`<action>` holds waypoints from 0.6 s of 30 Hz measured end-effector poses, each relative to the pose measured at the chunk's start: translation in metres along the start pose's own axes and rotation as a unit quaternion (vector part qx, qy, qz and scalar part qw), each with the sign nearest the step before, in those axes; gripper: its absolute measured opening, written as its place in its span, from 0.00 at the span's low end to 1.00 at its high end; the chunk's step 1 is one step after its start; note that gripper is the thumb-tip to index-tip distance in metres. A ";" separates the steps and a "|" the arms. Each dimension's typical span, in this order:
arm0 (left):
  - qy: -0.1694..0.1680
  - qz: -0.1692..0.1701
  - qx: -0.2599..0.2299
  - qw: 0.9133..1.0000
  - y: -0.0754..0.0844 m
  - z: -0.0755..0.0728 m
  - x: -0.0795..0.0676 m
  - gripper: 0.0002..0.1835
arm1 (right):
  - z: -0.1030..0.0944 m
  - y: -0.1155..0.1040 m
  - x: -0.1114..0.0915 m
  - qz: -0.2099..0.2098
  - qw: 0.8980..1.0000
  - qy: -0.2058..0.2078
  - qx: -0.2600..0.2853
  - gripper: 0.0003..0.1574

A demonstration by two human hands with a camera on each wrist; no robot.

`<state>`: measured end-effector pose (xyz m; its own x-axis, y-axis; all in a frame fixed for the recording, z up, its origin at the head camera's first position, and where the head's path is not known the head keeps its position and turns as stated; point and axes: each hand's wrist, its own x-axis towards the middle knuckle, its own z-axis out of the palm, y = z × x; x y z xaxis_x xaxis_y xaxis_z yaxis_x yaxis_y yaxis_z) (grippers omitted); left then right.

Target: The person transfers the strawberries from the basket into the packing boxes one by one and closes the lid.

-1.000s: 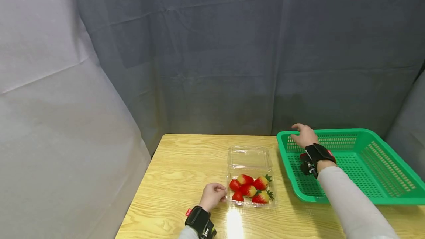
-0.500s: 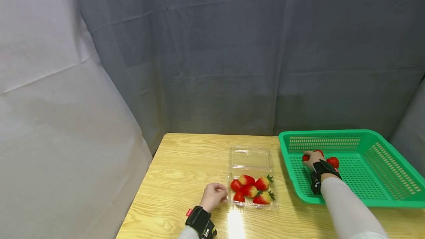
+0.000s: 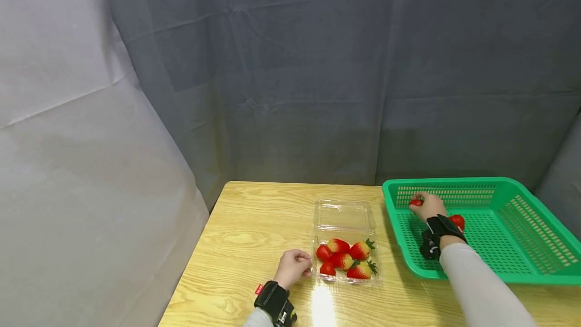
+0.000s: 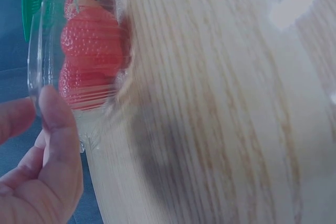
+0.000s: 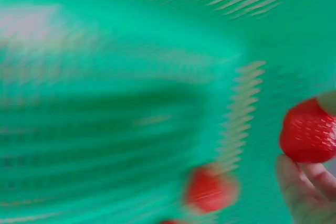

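In the head view my right hand [image 3: 427,208] is inside the green basket [image 3: 508,246], over its left part. It holds a red strawberry [image 3: 416,202] in its fingertips, raised above the basket floor. Another strawberry [image 3: 457,222] lies beside the right wrist, partly hidden by it. A clear plastic clamshell box [image 3: 343,214] stands with its lid folded back, and several red and yellow strawberries [image 3: 341,260] fill its front half. My left hand [image 3: 293,267] pinches the box's left rim between thumb and forefinger, seen closely in the left wrist view.
The wooden table [image 3: 245,221] runs left of the box and up to a grey cloth [image 3: 299,90] at the back. A pale cloth [image 3: 91,206] hangs along the left side. The basket's raised slotted walls surround the right hand.
My right hand has come down into the basket, taken hold of a strawberry and lifted it slightly toward the back left. The left hand has kept its place at the box.
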<state>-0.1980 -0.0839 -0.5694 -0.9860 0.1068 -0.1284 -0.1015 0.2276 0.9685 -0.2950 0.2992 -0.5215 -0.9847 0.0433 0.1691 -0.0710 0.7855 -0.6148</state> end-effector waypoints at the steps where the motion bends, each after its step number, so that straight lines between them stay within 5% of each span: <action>1: 0.000 0.001 -0.001 1.000 0.000 0.000 0.000 0.04 | 0.006 0.005 0.012 -0.045 0.998 0.026 0.043 0.18; 5: 0.002 0.002 -0.006 1.000 0.000 -0.002 0.000 0.04 | 0.003 -0.050 0.017 -0.157 0.980 0.043 0.114 0.17; 10: 0.002 0.002 -0.008 1.000 -0.001 -0.001 0.001 0.04 | 0.015 -0.125 -0.011 -0.246 0.962 -0.071 0.098 0.13; 18: -0.004 0.014 -0.009 1.000 0.024 -0.003 -0.012 0.06 | 0.070 -0.150 -0.048 -0.292 0.932 -0.210 0.028 0.12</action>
<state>-0.1891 -0.0831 -0.5440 -0.9875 0.1198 -0.1026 -0.0762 0.2070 0.9754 -0.2483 0.1356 -0.4910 -0.7494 -0.6379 0.1777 -0.6123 0.5654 -0.5527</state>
